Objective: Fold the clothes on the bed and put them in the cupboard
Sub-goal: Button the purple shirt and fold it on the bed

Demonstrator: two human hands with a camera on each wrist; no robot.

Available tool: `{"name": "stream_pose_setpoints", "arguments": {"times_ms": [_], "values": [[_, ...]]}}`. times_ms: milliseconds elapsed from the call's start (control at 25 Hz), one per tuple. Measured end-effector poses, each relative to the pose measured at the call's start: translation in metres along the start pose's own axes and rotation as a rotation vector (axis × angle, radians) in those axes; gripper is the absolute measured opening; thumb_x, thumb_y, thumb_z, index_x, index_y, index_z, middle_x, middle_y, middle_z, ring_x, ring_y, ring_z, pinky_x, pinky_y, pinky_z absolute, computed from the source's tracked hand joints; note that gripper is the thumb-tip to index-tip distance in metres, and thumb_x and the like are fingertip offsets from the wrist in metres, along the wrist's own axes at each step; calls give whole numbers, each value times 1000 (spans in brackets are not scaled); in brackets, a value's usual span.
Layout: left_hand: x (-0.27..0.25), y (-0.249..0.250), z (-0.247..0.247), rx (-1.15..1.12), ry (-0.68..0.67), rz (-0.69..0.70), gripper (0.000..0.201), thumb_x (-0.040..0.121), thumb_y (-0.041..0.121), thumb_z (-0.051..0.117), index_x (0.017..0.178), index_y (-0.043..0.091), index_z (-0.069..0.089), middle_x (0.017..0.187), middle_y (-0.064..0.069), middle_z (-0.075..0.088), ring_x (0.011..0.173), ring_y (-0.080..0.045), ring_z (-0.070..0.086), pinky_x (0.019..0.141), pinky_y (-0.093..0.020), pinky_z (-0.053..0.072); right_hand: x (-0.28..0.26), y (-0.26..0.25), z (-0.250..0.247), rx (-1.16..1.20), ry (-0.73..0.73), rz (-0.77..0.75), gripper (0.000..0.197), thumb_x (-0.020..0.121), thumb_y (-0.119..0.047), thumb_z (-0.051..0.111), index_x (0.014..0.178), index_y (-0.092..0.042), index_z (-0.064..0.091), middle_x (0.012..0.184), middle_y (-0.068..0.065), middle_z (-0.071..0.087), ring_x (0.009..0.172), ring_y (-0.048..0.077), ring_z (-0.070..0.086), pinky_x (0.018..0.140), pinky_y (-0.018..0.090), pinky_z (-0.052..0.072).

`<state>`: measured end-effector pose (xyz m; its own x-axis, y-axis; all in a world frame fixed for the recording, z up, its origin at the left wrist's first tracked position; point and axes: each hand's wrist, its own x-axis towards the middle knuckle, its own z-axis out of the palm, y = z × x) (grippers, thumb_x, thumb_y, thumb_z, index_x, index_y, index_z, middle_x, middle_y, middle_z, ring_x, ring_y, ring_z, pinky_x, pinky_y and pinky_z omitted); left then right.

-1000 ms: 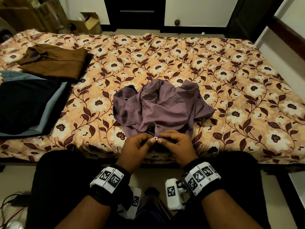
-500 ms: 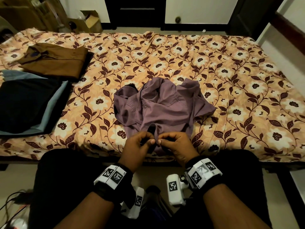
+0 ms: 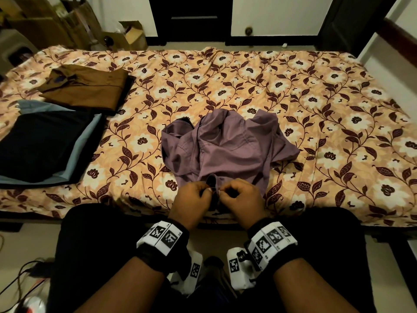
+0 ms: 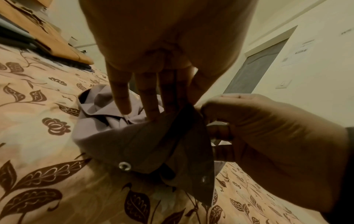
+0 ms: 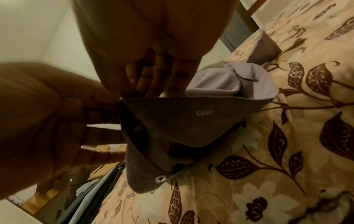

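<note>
A crumpled purple shirt point(image 3: 228, 145) lies on the floral bed sheet point(image 3: 316, 105), near the bed's front edge. My left hand point(image 3: 194, 199) and right hand point(image 3: 241, 197) meet at the shirt's near edge, each pinching the front placket. The left wrist view shows the shirt point(image 4: 134, 142) with a button point(image 4: 124, 165) on its strip, and the right hand point(image 4: 268, 144) gripping the other side. In the right wrist view the shirt point(image 5: 182, 121) hangs between my right fingers point(image 5: 162, 72) and the left hand point(image 5: 47, 113), showing a buttonhole point(image 5: 205, 112) and a button point(image 5: 160, 178).
A folded brown shirt point(image 3: 88, 86) lies at the bed's back left. A dark garment on a light-blue one point(image 3: 42, 145) lies at the left front. Cardboard boxes point(image 3: 133, 35) stand beyond the bed. My dark-clothed knees point(image 3: 108, 245) press against the bed edge.
The hands have stayed together on the shirt's near edge. A white button seen between the fingertips one second ago is now covered by fabric and fingers.
</note>
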<state>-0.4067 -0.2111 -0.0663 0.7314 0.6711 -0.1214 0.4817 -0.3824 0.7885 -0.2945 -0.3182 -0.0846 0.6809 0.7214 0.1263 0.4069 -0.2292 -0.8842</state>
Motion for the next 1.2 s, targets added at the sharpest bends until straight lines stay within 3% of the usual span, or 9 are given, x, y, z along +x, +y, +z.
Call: {"name": "stream_pose_setpoints", "arguments": {"times_ms": [160, 240, 360, 600, 720, 880, 1040, 1080, 1200], "values": [[-10, 1, 5, -147, 48, -2, 20, 92, 22, 63, 73, 22, 69, 65, 6, 67, 61, -1, 62, 58, -16, 49, 1, 1, -11, 134, -11, 65, 28, 75, -1, 72, 68, -27, 64, 73, -8, 63, 71, 2, 59, 69, 16, 49], [-9, 5, 5, -304, 38, -21, 20, 93, 28, 63, 78, 18, 72, 69, -1, 70, 65, -11, 67, 60, -24, 54, -3, -3, -7, 111, -60, 11, 23, 75, -2, 72, 69, -22, 65, 71, -10, 60, 70, 3, 58, 64, 13, 47], [-6, 1, 7, -229, 39, 35, 22, 95, 22, 59, 77, 12, 67, 69, -10, 66, 66, -27, 63, 62, -42, 54, -5, -2, -2, 136, -9, 18, 12, 75, -2, 72, 71, -13, 68, 73, -4, 63, 71, 8, 59, 64, 16, 49], [-9, -9, 17, -119, 105, 12, 21, 93, 27, 62, 76, 17, 69, 68, 1, 67, 65, -12, 64, 61, -28, 53, -8, -6, 3, 351, -14, 284, 15, 80, 3, 67, 68, -7, 66, 65, 2, 66, 60, 10, 61, 57, 20, 51], [-11, -12, 16, -192, -17, 12, 23, 93, 29, 63, 72, 22, 66, 64, 7, 63, 61, -8, 59, 60, -29, 49, -7, -9, -3, 615, -75, 479, 18, 83, 5, 60, 68, -4, 64, 62, 10, 62, 57, 20, 57, 56, 30, 50], [-2, -11, -5, -69, -334, 35, 23, 88, 36, 68, 85, 14, 72, 76, 0, 70, 66, -8, 64, 62, -22, 50, -5, -10, -6, 755, -148, 574, 21, 87, 2, 49, 70, -9, 55, 65, 11, 53, 60, 20, 53, 51, 26, 46], [50, -16, -31, -312, -18, -188, 24, 93, 8, 53, 76, 5, 70, 76, -8, 70, 67, -22, 64, 68, -36, 53, 3, -1, -10, 553, -114, 488, 11, 81, -25, 52, 70, -23, 53, 79, 9, 54, 80, 24, 53, 68, 33, 44], [68, -17, -35, -184, -33, -135, 28, 92, 5, 51, 71, 7, 69, 72, -7, 67, 61, -21, 58, 65, -33, 48, 4, -1, -13, 514, -87, 473, 11, 84, -25, 52, 74, -22, 52, 81, 8, 55, 81, 24, 54, 70, 35, 44], [109, -17, -30, 335, -454, 28, 24, 95, 10, 52, 75, 1, 63, 76, -15, 58, 63, -24, 43, 67, -31, 36, 6, -9, -25, 439, -80, 406, 12, 96, -14, 46, 84, -15, 49, 81, 4, 54, 79, 19, 54, 72, 34, 44]]}}
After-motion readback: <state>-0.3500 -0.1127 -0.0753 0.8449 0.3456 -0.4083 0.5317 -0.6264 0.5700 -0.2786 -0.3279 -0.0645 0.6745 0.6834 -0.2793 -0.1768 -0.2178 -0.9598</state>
